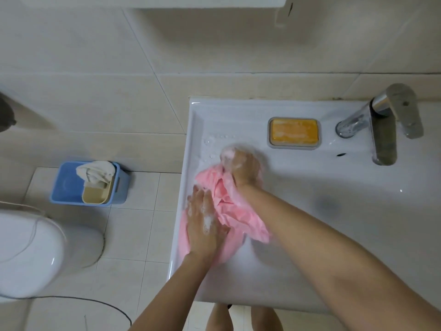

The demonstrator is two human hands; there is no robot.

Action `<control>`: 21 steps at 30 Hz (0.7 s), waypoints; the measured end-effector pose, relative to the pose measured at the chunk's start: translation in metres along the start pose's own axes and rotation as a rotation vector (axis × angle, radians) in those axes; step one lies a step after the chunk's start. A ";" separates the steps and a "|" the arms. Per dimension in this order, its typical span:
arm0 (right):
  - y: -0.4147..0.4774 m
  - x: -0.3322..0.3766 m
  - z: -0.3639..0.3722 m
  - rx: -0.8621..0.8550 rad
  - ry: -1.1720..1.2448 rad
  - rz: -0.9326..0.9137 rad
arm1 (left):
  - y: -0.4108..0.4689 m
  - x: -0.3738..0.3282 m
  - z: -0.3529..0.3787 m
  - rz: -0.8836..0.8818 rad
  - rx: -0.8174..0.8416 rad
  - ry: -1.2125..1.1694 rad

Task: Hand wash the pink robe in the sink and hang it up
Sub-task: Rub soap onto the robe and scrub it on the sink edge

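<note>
1. Here we are at the sink point(310, 235), and the pink robe point(235, 211) is bunched up on the left slope of the basin. Its left edge lies right against the rim.
2. Left hand point(202, 223): fingers straight and spread, palm down, pressing the cloth flat. It grips nothing and is soapy all over.
3. Right hand point(243, 168): fingers curled tight round a wad of the robe at its far end, with suds point(228, 154) foaming over the knuckles.
4. First risk: the cloth sits so near the rim that one hard outward rub could, I'd say, push a fold over the edge and onto the floor point(133, 235).
5. Second risk: slick hands. If the flat palm slides off the wet cloth, the robe loses its anchor and the scrub goes nowhere.
6. Third risk: droplets point(210, 142) already dot the surface at the far left corner. Vigorous rubbing could fling more of them beyond the rim.
7. Fourth risk: the cloth looks thin. Wringing it hard in that closed fist might strain a seam.
8. The soap bar point(294, 131) sits in its dish point(268, 133) just beyond the right hand, close enough for a knuckle to clip it. The tap point(384, 130) stands well to the right.
9. The robe itself is pale pink, soaked and heavily creased, crumpled into ridges between the two hands. No sleeve or collar can be made out.
10. My judgement: this is mid-scrub, with rinsing and hanging not yet done.
</note>
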State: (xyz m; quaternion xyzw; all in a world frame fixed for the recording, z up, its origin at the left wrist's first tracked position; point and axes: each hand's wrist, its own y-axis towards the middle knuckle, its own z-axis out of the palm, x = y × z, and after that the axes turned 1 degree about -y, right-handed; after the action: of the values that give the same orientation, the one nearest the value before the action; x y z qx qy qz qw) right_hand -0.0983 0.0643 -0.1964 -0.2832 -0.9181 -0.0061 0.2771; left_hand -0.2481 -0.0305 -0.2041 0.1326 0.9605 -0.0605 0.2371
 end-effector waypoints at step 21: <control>-0.016 0.009 -0.026 0.205 -0.385 -0.245 | -0.006 -0.008 -0.016 0.037 0.104 -0.073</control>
State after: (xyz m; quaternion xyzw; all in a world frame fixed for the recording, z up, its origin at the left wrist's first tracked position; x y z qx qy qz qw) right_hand -0.0995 0.0510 -0.1675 -0.1364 -0.9773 0.1075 0.1216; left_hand -0.2503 -0.0351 -0.1857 0.1603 0.9441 -0.1109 0.2660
